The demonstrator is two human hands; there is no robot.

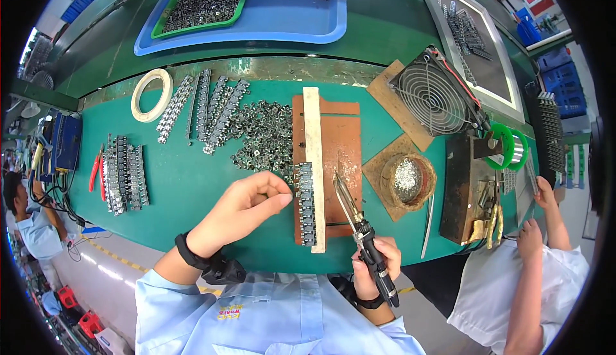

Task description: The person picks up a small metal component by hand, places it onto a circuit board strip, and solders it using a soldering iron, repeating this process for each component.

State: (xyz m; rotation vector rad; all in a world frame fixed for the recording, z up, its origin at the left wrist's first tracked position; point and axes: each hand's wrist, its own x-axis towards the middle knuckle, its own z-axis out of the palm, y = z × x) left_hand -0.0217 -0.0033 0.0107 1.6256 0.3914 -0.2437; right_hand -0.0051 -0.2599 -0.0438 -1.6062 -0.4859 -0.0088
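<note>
My right hand [385, 253] is closed round the black handle of a soldering iron [366, 238], whose metal tip points up and left over a brown board [343, 140]. Across that board lies a pale straight bar [313, 124]. Along the bar's left side sits a strip of small dark components [307, 208]. My left hand [247, 206] is beside the strip's left edge, thumb and forefinger pinched; anything between them is too small to make out. Just beyond this hand spreads a heap of small metal parts [262, 130].
Component strips [125, 172] and red pliers [95, 172] lie left, near a tape ring [152, 95]. A fan [428, 95], round pot [409, 180] and green solder spool [510, 146] stand right. A blue tray [289, 31] is behind. A co-worker's hands [544, 194] are far right.
</note>
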